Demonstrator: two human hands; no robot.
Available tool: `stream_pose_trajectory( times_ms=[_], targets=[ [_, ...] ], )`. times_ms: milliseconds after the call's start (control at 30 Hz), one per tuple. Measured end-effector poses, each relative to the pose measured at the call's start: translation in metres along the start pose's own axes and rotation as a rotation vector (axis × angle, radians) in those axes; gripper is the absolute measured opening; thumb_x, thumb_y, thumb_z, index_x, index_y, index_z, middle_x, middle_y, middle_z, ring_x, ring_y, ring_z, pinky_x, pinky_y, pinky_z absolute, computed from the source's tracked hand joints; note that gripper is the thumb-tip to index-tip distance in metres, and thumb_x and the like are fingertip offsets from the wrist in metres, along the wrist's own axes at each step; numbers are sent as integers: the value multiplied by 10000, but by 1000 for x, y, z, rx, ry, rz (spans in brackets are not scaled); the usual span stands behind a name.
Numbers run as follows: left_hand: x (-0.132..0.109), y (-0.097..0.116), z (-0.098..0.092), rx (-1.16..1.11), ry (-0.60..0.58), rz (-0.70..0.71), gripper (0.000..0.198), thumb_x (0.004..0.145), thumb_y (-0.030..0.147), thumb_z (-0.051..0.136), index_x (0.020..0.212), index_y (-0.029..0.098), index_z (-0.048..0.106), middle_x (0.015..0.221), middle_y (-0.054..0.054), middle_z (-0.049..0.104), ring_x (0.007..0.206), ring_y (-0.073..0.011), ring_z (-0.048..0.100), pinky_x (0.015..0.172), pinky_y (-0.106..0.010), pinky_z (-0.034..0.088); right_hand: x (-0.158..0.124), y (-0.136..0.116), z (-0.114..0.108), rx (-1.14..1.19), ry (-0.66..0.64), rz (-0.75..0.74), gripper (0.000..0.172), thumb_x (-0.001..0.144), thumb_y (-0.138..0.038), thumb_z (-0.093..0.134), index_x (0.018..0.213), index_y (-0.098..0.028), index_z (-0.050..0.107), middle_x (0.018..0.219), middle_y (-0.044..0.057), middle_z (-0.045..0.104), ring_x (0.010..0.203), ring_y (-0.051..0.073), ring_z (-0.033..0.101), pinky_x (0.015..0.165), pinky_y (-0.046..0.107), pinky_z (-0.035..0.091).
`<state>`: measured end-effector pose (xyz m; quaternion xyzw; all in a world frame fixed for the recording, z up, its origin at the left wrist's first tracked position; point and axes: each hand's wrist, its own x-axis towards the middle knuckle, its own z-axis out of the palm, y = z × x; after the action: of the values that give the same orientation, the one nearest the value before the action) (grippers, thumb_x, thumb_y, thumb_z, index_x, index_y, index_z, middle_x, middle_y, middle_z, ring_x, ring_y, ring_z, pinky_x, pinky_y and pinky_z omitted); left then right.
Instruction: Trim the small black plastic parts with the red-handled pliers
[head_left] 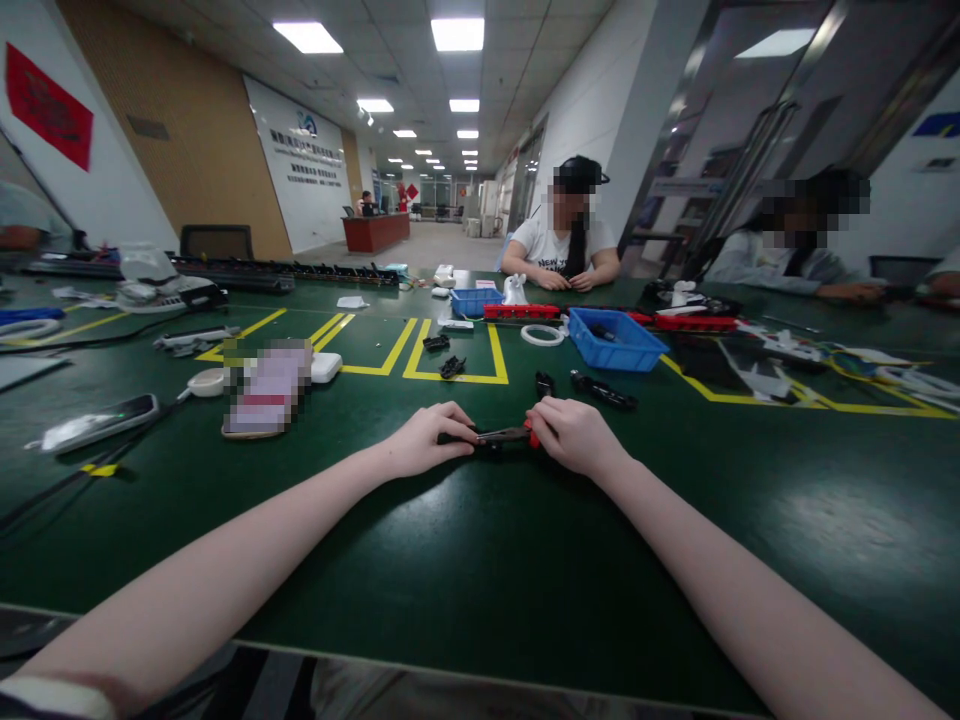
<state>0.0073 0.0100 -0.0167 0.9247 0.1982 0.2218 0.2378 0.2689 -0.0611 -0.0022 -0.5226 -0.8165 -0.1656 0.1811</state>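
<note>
My right hand (pixel 579 436) is closed around the red handles of long-nosed pliers (pixel 507 435), whose metal jaws point left. Pinched in my left hand (pixel 426 440) is a small black part (pixel 453 438), right at the tips of the jaws. My fingers hide most of that part, so its exact kind does not show. Just beyond my right hand lie a short black piece (pixel 545 383) and a longer black jointed piece (pixel 604 391). Farther forward, two small black pieces (pixel 452 367) lie in and beside a yellow-taped rectangle (pixel 457 379).
A phone (pixel 268 392), a white case (pixel 325 368) and a handheld device with a screen (pixel 101 424) lie to the left. A blue bin (pixel 616 343) and a white ring (pixel 543 335) stand ahead on the green table (pixel 480 580). One person (pixel 559 240) sits opposite; another is farther right.
</note>
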Motion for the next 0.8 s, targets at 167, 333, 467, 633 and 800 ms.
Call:
stream_pose_trajectory(
  times_ms=[167,333,467,633,800],
  targets=[
    [1,4,-1,-40,-10,4,190,888,231,646,1049,199,742,1100,-76,635,1033,-199,603,947,-344,464,-1,0,-2,-19,11,-1,395,994,-288,323,756,-161,612,755,65,639,666,143,558,635,280,356],
    [2,6,-1,-69,-20,-12,209,897,270,642,1073,211,740,1069,-73,628,1008,-188,604,944,-334,462,-3,6,-7,-41,-4,2,406,1001,-282,317,773,-154,628,781,73,657,690,143,577,653,276,365],
    [3,7,1,-70,-27,-14,230,898,307,639,1085,216,737,1049,-72,631,992,-188,603,926,-331,465,-4,6,-8,-58,-19,4,414,999,-301,331,741,-159,622,773,76,652,688,147,572,660,279,364],
    [2,9,4,-11,4,-49,233,889,359,638,1055,233,741,1029,-61,619,962,-193,600,918,-350,468,-4,2,-7,-61,-30,14,411,999,-303,330,751,-162,625,768,73,647,686,144,565,657,276,359],
    [0,10,5,8,27,-75,230,869,365,658,1034,230,744,1013,-57,612,945,-196,603,894,-350,479,-3,-2,-8,-65,-46,16,409,999,-313,330,768,-160,631,788,75,656,698,146,566,662,278,359]
  ],
)
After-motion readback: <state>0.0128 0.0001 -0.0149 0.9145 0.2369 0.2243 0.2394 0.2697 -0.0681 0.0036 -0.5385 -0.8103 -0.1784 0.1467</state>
